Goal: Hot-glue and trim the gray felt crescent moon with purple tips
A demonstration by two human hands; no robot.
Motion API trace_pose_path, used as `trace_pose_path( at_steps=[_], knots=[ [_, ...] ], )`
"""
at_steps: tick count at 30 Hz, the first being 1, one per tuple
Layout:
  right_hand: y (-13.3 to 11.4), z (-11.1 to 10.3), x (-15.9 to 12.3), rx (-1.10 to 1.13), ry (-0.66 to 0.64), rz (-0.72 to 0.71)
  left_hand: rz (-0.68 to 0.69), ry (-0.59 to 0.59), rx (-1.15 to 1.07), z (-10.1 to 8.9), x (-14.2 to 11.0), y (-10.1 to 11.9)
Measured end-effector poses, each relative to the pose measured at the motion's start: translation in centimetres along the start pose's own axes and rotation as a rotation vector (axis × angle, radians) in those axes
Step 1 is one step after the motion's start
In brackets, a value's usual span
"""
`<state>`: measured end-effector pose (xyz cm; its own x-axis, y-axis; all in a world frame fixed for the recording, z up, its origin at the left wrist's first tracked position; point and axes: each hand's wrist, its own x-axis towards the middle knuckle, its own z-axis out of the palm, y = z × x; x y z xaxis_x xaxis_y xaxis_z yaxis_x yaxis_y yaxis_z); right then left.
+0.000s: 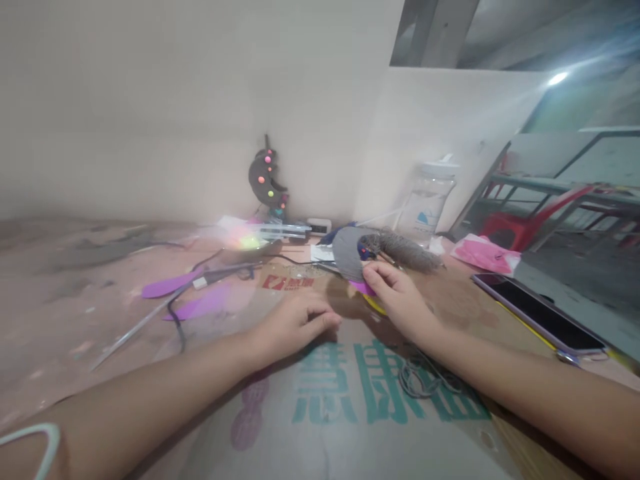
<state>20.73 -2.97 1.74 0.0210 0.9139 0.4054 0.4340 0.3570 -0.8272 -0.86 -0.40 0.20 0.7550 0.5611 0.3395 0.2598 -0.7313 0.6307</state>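
Note:
My right hand (393, 293) pinches the lower right edge of a flat grey rounded piece (347, 252), tilted up off the table. A small dark blue bit with a red dot (365, 249) shows just above the fingertips; whether it is attached to the grey piece I cannot tell. My left hand (300, 323) rests on the table to the left, thumb and fingers loosely apart, with nothing visible in it. Under the grey piece, purple (363, 287) and yellow (375, 305) pieces peek out. A bundle of grey fuzzy stems (407, 250) lies behind my right hand.
A dark crescent with coloured dots (265, 179) stands near the wall. At the back right is a clear bottle (427, 200). A phone (540, 312) and a pink packet (486, 255) lie right; purple strips (170, 283) and a dark cord (175, 323) left. Coiled wire (420, 379) sits near my right forearm.

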Motion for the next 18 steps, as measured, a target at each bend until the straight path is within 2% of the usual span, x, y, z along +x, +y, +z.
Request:
trace_pose_path(
  at_steps=[3, 6, 8, 10, 14, 18],
  knots=[
    [0.3, -0.6, 0.5, 0.055, 0.113, 0.049, 0.037, 0.035, 0.041, 0.0, -0.1, 0.4],
    [0.8, -0.8, 0.7, 0.079, 0.127, 0.059, -0.011, 0.127, 0.023, 0.1, -0.2, 0.5],
    [1.0, -0.7, 0.6, 0.049, 0.083, 0.036, -0.072, 0.246, -0.029, 0.1, -0.1, 0.4],
    [1.0, -0.4, 0.3, -0.016, 0.009, -0.01, -0.139, 0.316, -0.126, 0.2, -0.1, 0.2],
    [0.4, 0.4, -0.5, -0.15, -0.142, -0.135, -0.2, 0.355, -0.317, 0.3, 0.0, 0.0],
    [0.0, 1.0, -1.1, -0.202, -0.192, -0.199, -0.243, 0.421, -0.39, 0.3, 0.3, -0.1]
  ],
)
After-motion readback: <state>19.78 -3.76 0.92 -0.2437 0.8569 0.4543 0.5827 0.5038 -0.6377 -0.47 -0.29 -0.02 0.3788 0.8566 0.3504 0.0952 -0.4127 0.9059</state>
